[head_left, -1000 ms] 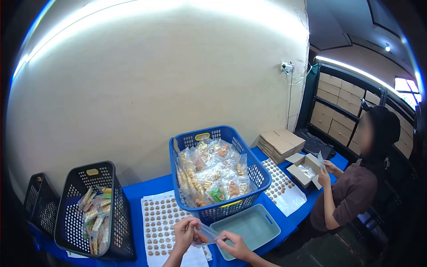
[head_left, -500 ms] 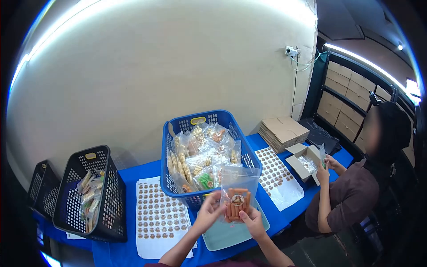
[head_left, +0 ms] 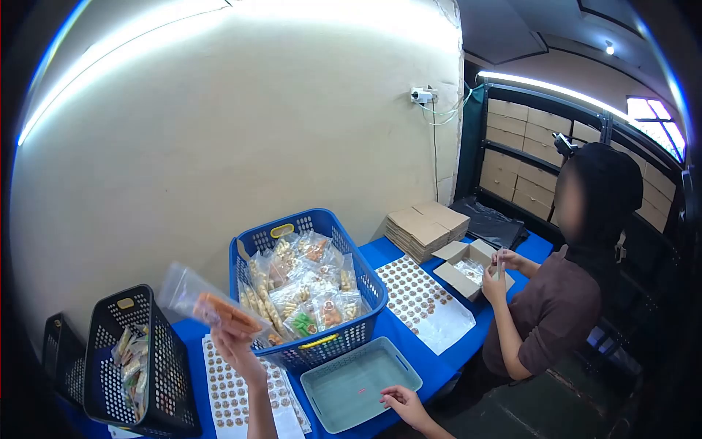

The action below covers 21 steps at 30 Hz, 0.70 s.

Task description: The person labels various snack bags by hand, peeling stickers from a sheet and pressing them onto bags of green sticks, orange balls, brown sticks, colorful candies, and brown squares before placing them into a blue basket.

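Note:
My left hand point(head_left: 238, 356) is closed on the lower end of a clear bag of orange-brown sticks point(head_left: 219, 307), raised and tilted left of the blue basket. Slightly blurred, the bag partly overlaps the basket's left side. Low in the view, my right hand point(head_left: 404, 404) holds nothing, its fingers apart over the right front edge of the green tray point(head_left: 344, 417). A small pink piece point(head_left: 361, 391) lies in the tray. Behind it, the blue basket point(head_left: 351, 336) holds many clear snack bags point(head_left: 300, 282).
Sticker sheets point(head_left: 227, 395) lie left of the tray, with another sheet point(head_left: 420, 300) to the right. Black baskets point(head_left: 172, 366) stand at left. Flattened cartons point(head_left: 424, 227) and an open box point(head_left: 464, 274) are at right, beside a co-worker point(head_left: 548, 307) handling a small item.
The bag moved left and up in my left hand, tilting over. My right hand let go of it and moved down over the tray. The view shifted, and the co-worker's hands came together.

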Each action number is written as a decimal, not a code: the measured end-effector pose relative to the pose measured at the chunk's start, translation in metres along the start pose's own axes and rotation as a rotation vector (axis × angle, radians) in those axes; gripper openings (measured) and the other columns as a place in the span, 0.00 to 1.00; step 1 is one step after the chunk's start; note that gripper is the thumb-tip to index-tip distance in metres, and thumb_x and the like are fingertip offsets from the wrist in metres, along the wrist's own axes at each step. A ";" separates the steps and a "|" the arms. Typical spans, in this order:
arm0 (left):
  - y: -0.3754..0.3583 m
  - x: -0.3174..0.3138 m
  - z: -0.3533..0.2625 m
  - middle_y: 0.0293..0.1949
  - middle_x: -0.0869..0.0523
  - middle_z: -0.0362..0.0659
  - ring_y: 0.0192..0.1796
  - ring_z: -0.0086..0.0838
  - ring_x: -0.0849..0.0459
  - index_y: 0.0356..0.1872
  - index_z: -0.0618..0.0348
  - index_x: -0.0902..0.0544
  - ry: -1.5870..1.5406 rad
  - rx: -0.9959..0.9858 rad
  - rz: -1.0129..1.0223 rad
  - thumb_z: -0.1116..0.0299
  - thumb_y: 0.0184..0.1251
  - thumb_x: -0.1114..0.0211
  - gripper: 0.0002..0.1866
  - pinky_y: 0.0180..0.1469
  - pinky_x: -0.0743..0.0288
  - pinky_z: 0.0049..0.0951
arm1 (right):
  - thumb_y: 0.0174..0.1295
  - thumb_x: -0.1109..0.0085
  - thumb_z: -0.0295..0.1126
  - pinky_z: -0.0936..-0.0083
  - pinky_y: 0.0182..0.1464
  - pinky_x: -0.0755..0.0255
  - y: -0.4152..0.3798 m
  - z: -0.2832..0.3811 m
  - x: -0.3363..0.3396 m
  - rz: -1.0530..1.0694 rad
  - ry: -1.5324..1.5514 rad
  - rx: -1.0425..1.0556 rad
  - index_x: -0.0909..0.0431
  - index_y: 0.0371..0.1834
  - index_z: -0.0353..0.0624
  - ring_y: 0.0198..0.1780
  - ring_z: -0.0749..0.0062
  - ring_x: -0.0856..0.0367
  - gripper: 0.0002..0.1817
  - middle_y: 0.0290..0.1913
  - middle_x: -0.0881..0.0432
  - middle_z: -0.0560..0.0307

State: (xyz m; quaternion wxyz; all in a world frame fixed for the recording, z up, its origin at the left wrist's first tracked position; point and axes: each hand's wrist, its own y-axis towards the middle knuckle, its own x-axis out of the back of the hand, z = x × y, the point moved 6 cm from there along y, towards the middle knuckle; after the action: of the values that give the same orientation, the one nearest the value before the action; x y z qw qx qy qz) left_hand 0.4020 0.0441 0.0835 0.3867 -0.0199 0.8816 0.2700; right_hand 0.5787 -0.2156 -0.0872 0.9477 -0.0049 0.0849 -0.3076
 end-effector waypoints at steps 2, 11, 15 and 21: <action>0.013 -0.003 0.037 0.44 0.25 0.48 0.50 0.26 0.28 0.52 0.66 0.33 0.355 0.304 0.376 0.62 0.66 0.49 0.20 0.49 0.33 0.25 | 0.60 0.50 0.25 0.81 0.42 0.28 -0.005 -0.007 0.007 -0.036 -0.011 -0.016 0.28 0.42 0.32 0.39 0.76 0.23 0.09 0.36 0.23 0.55; -0.005 0.050 0.018 0.46 0.24 0.48 0.47 0.32 0.24 0.48 0.63 0.28 0.811 0.300 0.581 0.70 0.58 0.42 0.17 0.47 0.30 0.29 | 0.59 0.50 0.25 0.82 0.41 0.29 -0.003 -0.029 -0.019 0.070 -0.045 -0.049 0.28 0.41 0.33 0.36 0.77 0.23 0.09 0.35 0.22 0.55; 0.000 0.085 -0.038 0.39 0.21 0.46 0.43 0.28 0.22 0.42 0.64 0.25 0.877 0.177 0.512 0.75 0.58 0.44 0.11 0.43 0.29 0.25 | 0.60 0.50 0.25 0.81 0.40 0.29 0.015 -0.021 -0.044 0.122 -0.036 -0.046 0.27 0.37 0.33 0.36 0.77 0.23 0.07 0.34 0.22 0.56; 0.056 0.143 -0.160 0.33 0.23 0.42 0.36 0.21 0.25 0.34 0.67 0.25 0.881 -0.130 0.149 0.79 0.63 0.52 0.06 0.40 0.32 0.19 | 0.60 0.50 0.26 0.82 0.38 0.29 0.041 -0.019 -0.101 0.184 -0.015 -0.028 0.27 0.32 0.33 0.33 0.77 0.24 0.06 0.29 0.23 0.56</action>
State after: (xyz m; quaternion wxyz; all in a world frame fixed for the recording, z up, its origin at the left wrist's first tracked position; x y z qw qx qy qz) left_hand 0.1812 0.0381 0.0989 -0.0480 -0.0935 0.9423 0.3178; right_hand 0.5191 -0.1221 -0.0926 0.9724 -0.0125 0.0824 -0.2181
